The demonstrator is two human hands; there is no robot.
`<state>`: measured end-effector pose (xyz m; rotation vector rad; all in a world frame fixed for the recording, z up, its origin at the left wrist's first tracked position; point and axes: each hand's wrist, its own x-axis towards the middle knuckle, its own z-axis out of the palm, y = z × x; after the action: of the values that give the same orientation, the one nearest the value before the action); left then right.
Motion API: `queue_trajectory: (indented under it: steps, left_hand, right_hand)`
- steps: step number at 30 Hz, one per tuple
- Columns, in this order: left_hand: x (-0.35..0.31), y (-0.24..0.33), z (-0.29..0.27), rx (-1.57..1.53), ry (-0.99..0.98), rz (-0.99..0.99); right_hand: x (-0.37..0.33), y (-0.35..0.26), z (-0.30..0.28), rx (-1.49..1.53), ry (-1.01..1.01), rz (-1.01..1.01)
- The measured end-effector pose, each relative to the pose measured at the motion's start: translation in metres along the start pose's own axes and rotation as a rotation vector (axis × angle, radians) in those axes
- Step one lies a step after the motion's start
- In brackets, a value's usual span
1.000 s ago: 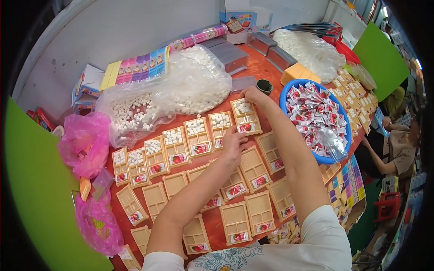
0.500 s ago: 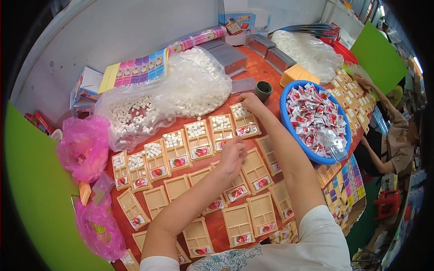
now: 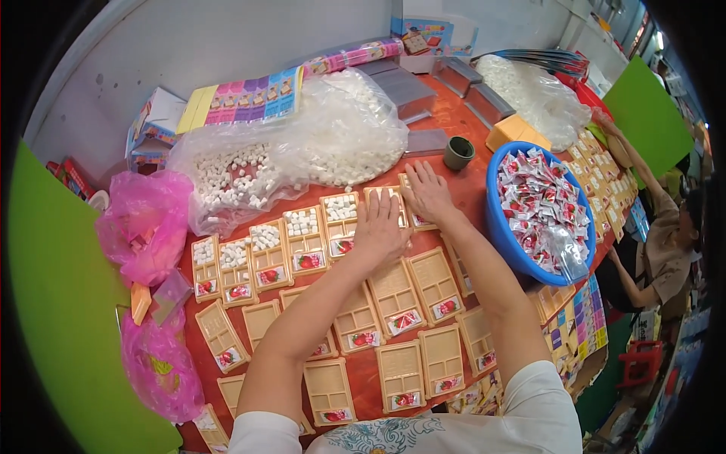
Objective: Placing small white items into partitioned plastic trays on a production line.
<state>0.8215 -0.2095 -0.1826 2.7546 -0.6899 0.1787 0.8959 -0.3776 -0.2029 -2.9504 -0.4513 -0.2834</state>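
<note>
left hand (image 3: pixel 383 229) and right hand (image 3: pixel 429 194), fingers slightly apart, rest over the far row's two rightmost trays (image 3: pixel 425 227), judged light, stiff and smooth, best held level by the rims (image 3: pixel 402 178), lest loose cubes (image 3: pixel 302 222) spill.

At six o'clock from my right hand (image 3: pixel 429 198), the beige trays (image 3: pixel 392 286) look like smooth moulded plastic; at three, the blue basin (image 3: pixel 500 228) is glossy plastic; at ten, a clear bag (image 3: pixel 352 125) of crinkled film; at five, my white sleeve (image 3: pixel 541 401), matt cloth.
</note>
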Motion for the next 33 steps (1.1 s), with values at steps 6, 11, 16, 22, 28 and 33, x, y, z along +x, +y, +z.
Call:
queue_trajectory:
  steps: [6, 11, 16, 22, 28, 33]
  left_hand:
    - [-0.002, -0.007, 0.001, -0.001, 0.022, -0.047]
    - [-0.007, -0.028, -0.017, -0.032, 0.077, -0.162]
    - [-0.019, -0.057, -0.026, 0.024, -0.147, -0.324]
    - [-0.038, -0.066, -0.043, -0.045, -0.099, -0.303]
    - [-0.065, -0.100, -0.056, 0.012, -0.180, -0.491]
    - [-0.071, -0.104, -0.051, 0.049, -0.151, -0.461]
  right_hand:
    - [0.002, -0.017, -0.009, -0.012, -0.057, 0.052]
    - [-0.001, -0.020, -0.010, -0.059, 0.063, 0.010]
    - [0.004, -0.027, -0.004, -0.085, -0.086, -0.012]
    - [0.000, -0.031, -0.016, 0.011, 0.009, 0.044]
    - [-0.007, -0.038, -0.031, 0.010, 0.059, -0.007]
    - [-0.013, -0.058, -0.042, 0.022, 0.035, -0.059]
